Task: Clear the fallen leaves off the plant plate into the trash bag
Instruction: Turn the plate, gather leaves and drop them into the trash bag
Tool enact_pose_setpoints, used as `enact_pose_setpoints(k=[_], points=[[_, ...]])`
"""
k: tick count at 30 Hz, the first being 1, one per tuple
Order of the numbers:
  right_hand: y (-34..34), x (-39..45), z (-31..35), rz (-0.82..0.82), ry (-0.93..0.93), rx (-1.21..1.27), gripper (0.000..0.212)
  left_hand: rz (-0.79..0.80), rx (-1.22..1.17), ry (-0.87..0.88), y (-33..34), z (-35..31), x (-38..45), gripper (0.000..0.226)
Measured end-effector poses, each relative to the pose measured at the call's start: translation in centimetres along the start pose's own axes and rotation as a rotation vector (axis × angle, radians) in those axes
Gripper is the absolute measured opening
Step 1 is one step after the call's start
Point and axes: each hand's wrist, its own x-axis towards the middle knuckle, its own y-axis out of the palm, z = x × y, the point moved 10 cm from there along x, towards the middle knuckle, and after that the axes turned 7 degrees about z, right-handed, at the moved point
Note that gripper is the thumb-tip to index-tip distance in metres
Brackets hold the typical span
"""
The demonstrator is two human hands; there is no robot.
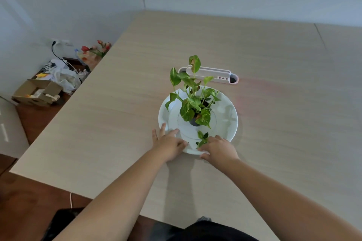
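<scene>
Fallen leaves (202,139), thin, limp and easily torn, lie at six o'clock on the white plate (225,123); I judge a light pinch best. My right hand (219,149) curls its fingers onto them. My left hand (168,146) steadies the rim at seven o'clock, fingers spread, on the bench (274,64).

A round white plate (225,121) lay flat on the pale wooden table, bearing at its centre a small dark pot (193,121) with an upright plant (193,101) of green leaves marked with yellow. A few small dark green fallen leaves (202,139) lay in a cluster on the near part of the plate, just in front of the pot, touching the fingers of the right hand. No trash bag could be told apart with certainty
</scene>
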Motion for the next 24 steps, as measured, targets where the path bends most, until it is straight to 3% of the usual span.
enact_pose_setpoints(k=[3,8,14,20,24], points=[[-0.3,0.1,-1.0,-0.013,0.017,0.06,0.041,-0.081,-0.018,-0.014,-0.7,0.9,-0.2,0.037],[-1.4,-0.2,-3.7,-0.032,0.039,0.008,0.061,-0.12,0.133,-0.041,-1.7,0.8,-0.5,0.052],[-1.6,-0.3,-6.8,0.021,0.048,0.111,0.037,-0.1,0.177,-0.045,-0.7,-1.7,-0.3,0.048],[-1.5,-0.2,-5.9,0.057,0.027,0.05,0.035,-0.065,-0.011,-0.077,-0.4,-2.0,0.4,0.033],[-0.5,-0.3,-4.2,0.061,-0.014,0.026,0.037,-0.077,-0.12,-0.018,-0.2,-2.4,0.4,0.036]])
